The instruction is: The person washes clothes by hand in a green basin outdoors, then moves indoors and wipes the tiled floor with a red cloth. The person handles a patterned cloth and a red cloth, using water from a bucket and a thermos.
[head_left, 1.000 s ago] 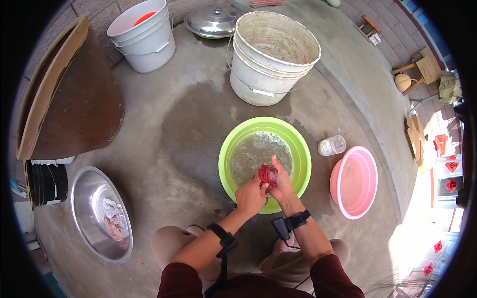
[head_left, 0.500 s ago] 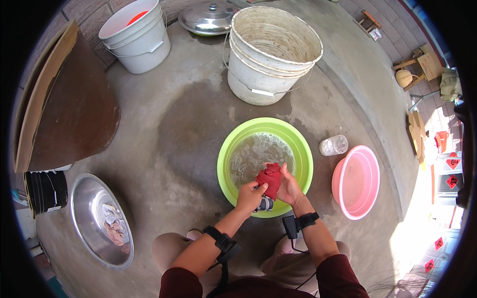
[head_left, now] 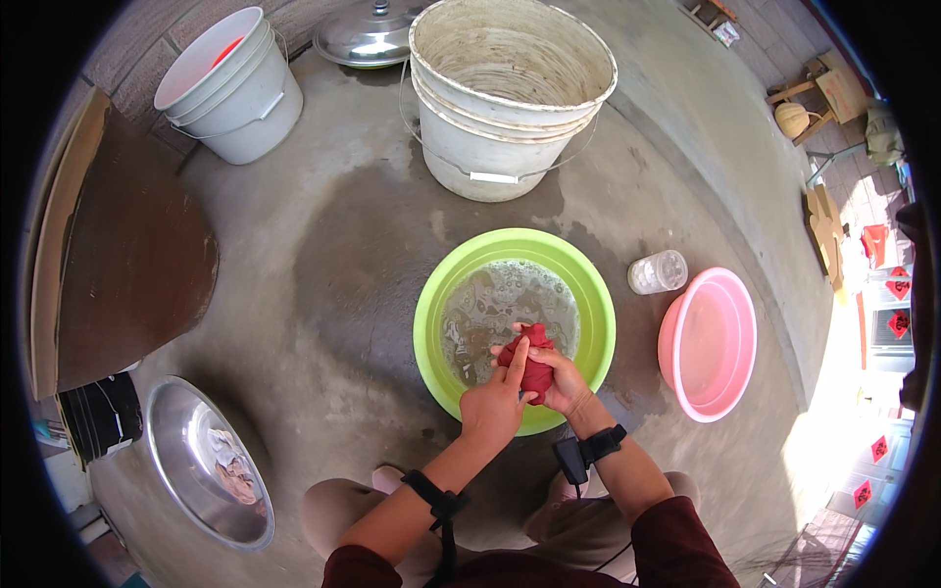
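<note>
- In the head view, the red cloth [head_left: 534, 377] is a compact bundle, held in front of the person, over the near part of the green basin [head_left: 427, 338].
- The right hand [head_left: 569, 385] grips this bundle from the right side, with its thumb lying on top.
- The left hand [head_left: 493, 407] is laid against the cloth from the left. Its index finger stretches straight across the bundle; its other fingers are partly hidden, so I cannot tell how firmly they hold.
- The basin stands on the floor [head_left: 363, 294] and contains cloudy water [head_left: 500, 304] with some foam near its far rim.
- For doing this handling well, I think the bundle should remain inside the near rim, because then any drips can fall into the basin and not on the floor.
- It seems better to keep the right grip firm and to let the left fingers press evenly, from one end of the cloth to the other, so no fold is missed.
- Both wrists carry black straps with devices, the left one [head_left: 436, 495] and the right one [head_left: 586, 449]; in my judgement they should stay above the rim, away from the water.
</note>
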A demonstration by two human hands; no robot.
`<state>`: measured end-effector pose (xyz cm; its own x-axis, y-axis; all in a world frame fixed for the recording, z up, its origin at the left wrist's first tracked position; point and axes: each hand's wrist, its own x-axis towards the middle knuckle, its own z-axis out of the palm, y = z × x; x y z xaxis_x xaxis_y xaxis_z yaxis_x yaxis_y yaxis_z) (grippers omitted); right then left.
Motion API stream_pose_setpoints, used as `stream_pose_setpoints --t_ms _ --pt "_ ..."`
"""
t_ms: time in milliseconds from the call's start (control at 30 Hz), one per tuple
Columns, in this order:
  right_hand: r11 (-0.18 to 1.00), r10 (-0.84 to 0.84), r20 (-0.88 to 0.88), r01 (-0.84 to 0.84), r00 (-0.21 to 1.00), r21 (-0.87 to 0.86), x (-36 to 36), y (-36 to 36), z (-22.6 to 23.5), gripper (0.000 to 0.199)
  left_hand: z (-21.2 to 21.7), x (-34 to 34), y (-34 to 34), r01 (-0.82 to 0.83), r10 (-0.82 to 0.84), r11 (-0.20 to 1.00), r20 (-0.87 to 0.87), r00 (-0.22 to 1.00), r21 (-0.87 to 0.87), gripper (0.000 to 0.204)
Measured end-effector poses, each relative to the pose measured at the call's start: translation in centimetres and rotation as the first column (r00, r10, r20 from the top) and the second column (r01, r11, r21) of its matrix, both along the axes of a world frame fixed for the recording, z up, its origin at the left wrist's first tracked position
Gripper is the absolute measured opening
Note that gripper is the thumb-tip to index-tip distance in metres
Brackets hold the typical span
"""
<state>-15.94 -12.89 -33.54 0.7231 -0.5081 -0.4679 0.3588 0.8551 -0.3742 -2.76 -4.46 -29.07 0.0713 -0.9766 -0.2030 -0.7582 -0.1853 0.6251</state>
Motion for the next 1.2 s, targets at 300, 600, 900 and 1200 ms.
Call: stream_pose_setpoints --t_ms 300,600,900,1200 --pt "0.994 -0.052 -0.164 0.068 0.985 0.091 0.9 0.1 1.2 0.056 -2.0 -1.2 0.6 0.075 -0.056 0.99 0.151 0.987 -0.123 0.074" --pt "0.98 -0.098 -0.566 0.178 0.819 0.088 2.2 1.9 -0.6 0.024 -3.3 -2.5 1.9 0.159 -0.118 0.973 0.235 0.965 -0.164 0.061" --pt "0.978 -0.104 -0.636 0.194 0.765 0.074 2.4 2.4 -1.3 0.016 -3.0 -2.8 2.2 0.136 -0.116 0.988 0.232 0.966 -0.073 0.063" --pt "0.957 -0.165 -0.59 0.273 0.791 0.098 1.8 2.8 5.8 0.019 4.9 -2.6 2.4 0.059 -0.071 0.986 0.068 0.995 0.157 0.072"
